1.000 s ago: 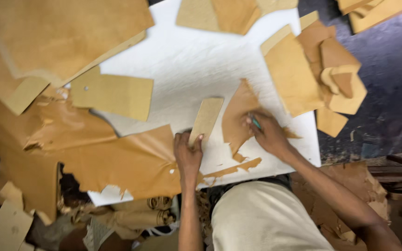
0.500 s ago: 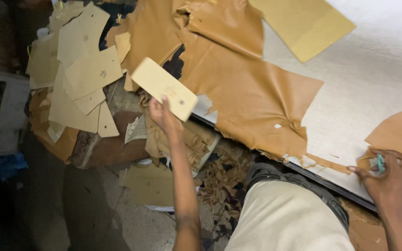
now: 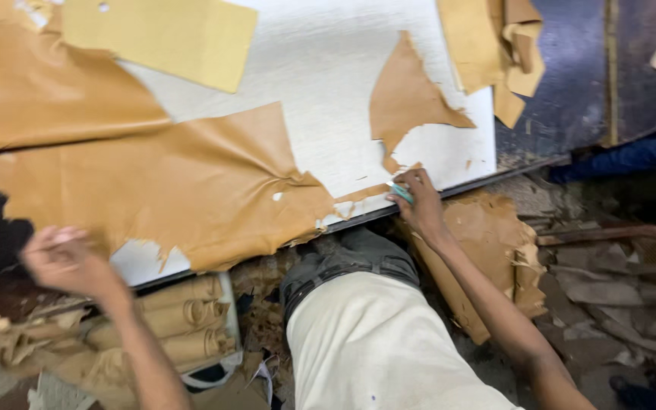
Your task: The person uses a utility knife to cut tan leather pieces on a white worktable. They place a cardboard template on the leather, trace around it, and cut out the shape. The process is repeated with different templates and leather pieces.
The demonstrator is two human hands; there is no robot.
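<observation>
So, nearest the camera, the left hand is seen blurred, just off the near edge of the white desk; its grip can't be told, nothing clearly held. Further along that edge, the right hand is clenched on a small teal tool, pressed at the desk's near edge, beside a thin tan strip. Which way the tool points can't be made out; its long axis seems to run roughly along the edge. The big tan leather sheet is draped over that edge, so it could probably slide off or get torn further. Beyond, a smaller tan scrap and a yellow card are lying on the desk.
</observation>
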